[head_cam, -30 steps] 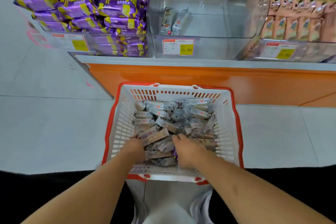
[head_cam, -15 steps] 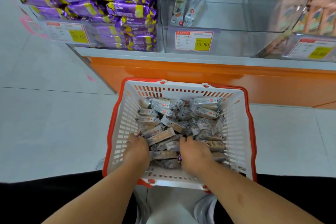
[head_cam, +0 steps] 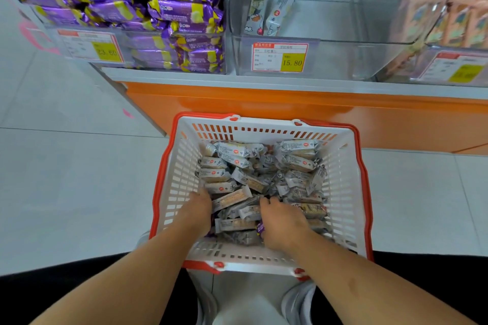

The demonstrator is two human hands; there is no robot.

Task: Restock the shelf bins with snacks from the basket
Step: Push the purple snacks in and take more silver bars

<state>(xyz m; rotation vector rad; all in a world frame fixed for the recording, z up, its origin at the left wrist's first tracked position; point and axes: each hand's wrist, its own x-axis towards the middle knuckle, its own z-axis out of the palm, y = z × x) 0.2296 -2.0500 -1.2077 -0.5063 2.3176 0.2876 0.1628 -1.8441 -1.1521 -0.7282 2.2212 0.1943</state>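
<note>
A white basket with a red rim (head_cam: 351,192) stands on the floor before the shelf, holding several grey-wrapped snack bars (head_cam: 260,174). Both my hands are down among the bars at the near side. My left hand (head_cam: 196,210) has its fingers dug in at the pile's left edge. My right hand (head_cam: 284,221) is curled over bars right of the middle; its fingertips are hidden in the pile. The clear middle bin (head_cam: 343,58) on the shelf holds two upright snack packs (head_cam: 266,12) and is otherwise bare.
The left bin is heaped with purple-and-yellow packs (head_cam: 163,2). The right bin (head_cam: 454,66) holds pinkish boxed snacks. An orange shelf base (head_cam: 290,111) runs behind the basket. Grey tiled floor (head_cam: 66,179) lies on both sides. My shoes (head_cam: 298,301) stand just under the basket's near edge.
The view has shifted nearer to the shelf and basket. Both hands have stayed in the basket, pushing slightly deeper and further forward into the bars.
</note>
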